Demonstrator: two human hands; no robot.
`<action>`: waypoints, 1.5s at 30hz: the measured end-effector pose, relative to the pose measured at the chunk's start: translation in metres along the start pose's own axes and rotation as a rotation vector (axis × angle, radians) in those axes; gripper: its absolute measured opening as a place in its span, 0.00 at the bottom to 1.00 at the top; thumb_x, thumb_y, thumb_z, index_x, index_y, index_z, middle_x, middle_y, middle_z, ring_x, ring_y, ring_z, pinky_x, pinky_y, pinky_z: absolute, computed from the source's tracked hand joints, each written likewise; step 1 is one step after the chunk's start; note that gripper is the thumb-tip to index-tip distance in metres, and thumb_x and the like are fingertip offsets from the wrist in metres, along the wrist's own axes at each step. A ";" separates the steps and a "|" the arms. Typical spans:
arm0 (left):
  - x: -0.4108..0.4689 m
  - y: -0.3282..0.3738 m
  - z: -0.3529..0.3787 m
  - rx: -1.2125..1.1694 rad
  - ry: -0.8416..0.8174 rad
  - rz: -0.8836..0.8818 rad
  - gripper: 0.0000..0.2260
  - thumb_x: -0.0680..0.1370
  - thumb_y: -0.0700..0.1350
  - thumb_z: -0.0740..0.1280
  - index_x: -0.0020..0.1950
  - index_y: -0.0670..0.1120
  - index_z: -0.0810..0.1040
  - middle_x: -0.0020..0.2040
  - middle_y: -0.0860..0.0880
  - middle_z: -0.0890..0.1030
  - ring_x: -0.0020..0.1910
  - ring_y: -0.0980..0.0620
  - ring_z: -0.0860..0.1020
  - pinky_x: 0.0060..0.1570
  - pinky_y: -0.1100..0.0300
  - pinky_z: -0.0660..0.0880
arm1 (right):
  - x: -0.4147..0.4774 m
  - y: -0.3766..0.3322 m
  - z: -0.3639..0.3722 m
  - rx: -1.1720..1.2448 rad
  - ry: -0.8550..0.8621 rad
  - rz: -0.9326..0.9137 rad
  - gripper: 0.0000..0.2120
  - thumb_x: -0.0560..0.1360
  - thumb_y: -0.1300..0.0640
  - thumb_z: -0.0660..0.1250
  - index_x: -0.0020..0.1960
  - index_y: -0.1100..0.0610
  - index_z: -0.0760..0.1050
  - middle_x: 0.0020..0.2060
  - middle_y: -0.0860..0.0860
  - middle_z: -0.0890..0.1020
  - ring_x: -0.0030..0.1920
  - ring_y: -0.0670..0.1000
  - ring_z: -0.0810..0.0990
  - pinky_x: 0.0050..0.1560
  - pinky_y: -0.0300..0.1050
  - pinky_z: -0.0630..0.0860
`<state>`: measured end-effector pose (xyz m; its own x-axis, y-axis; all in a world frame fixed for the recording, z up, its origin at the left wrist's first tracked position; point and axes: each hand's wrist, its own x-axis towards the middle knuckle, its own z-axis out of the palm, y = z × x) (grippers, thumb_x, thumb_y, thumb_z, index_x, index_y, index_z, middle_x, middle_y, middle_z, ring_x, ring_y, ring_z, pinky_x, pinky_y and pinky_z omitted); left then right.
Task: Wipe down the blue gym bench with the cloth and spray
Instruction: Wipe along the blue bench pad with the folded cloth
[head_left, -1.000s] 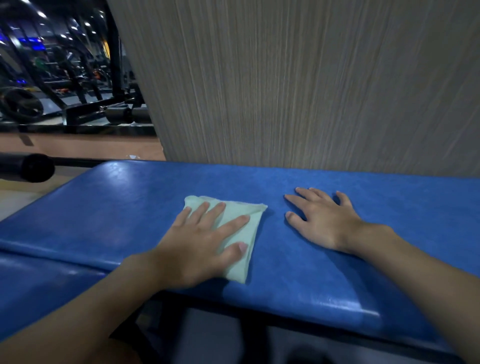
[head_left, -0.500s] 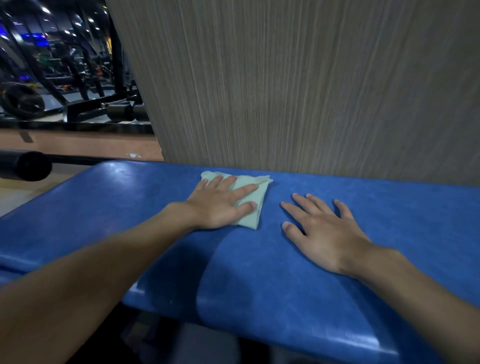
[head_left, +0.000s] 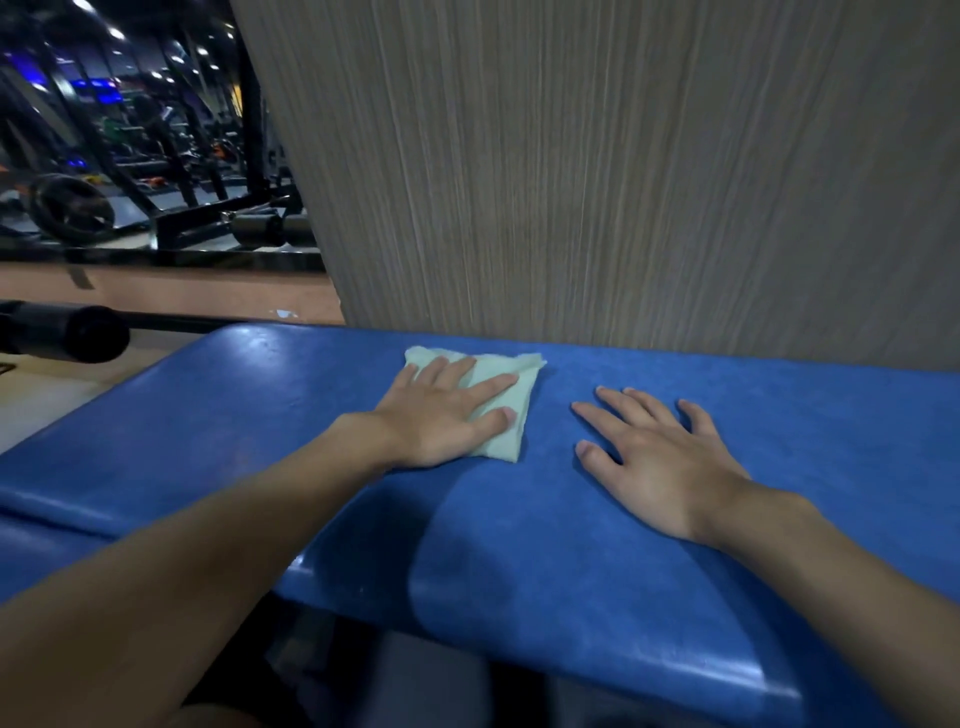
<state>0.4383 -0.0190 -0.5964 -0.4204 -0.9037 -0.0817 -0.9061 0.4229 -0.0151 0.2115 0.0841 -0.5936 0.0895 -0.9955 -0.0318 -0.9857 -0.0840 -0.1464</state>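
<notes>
The blue gym bench (head_left: 597, 545) runs across the view, its padded top glossy at the near edge. A folded pale green cloth (head_left: 506, 410) lies near the bench's far edge, close to the wall. My left hand (head_left: 441, 415) presses flat on the cloth with straight, spread fingers. My right hand (head_left: 660, 457) rests flat on the bare blue pad to the right of the cloth, apart from it. No spray bottle is in view.
A grey wood-grain wall panel (head_left: 623, 182) rises directly behind the bench. A black padded roller (head_left: 62, 332) sticks out at the left. Dark gym racks and a weight plate (head_left: 72, 208) stand farther back on the left.
My left hand pushed the cloth away from me, from the near middle of the pad up to the far edge by the wall. My right hand stayed flat in place.
</notes>
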 end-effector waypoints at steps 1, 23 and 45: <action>-0.022 0.001 0.001 0.006 -0.004 0.009 0.27 0.77 0.70 0.43 0.76 0.71 0.44 0.82 0.50 0.47 0.80 0.47 0.44 0.76 0.44 0.41 | 0.000 0.000 0.000 0.002 0.001 -0.001 0.28 0.80 0.37 0.42 0.79 0.40 0.48 0.80 0.42 0.47 0.79 0.45 0.42 0.76 0.59 0.40; 0.043 -0.022 -0.009 -0.015 0.007 -0.035 0.24 0.80 0.68 0.47 0.76 0.71 0.47 0.82 0.50 0.49 0.80 0.46 0.46 0.75 0.44 0.42 | 0.014 -0.020 0.003 -0.025 -0.005 -0.055 0.29 0.79 0.36 0.40 0.79 0.41 0.47 0.80 0.42 0.45 0.78 0.45 0.40 0.76 0.59 0.40; -0.137 -0.019 0.009 0.002 0.006 0.039 0.36 0.65 0.78 0.30 0.74 0.74 0.39 0.82 0.53 0.43 0.79 0.53 0.39 0.76 0.48 0.38 | 0.013 -0.027 -0.007 -0.049 -0.015 -0.044 0.27 0.81 0.38 0.46 0.79 0.43 0.54 0.80 0.45 0.52 0.79 0.47 0.47 0.76 0.62 0.41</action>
<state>0.5133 0.0978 -0.5940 -0.4555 -0.8870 -0.0760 -0.8890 0.4577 -0.0137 0.2380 0.0736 -0.5832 0.1348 -0.9900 -0.0412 -0.9865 -0.1302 -0.0992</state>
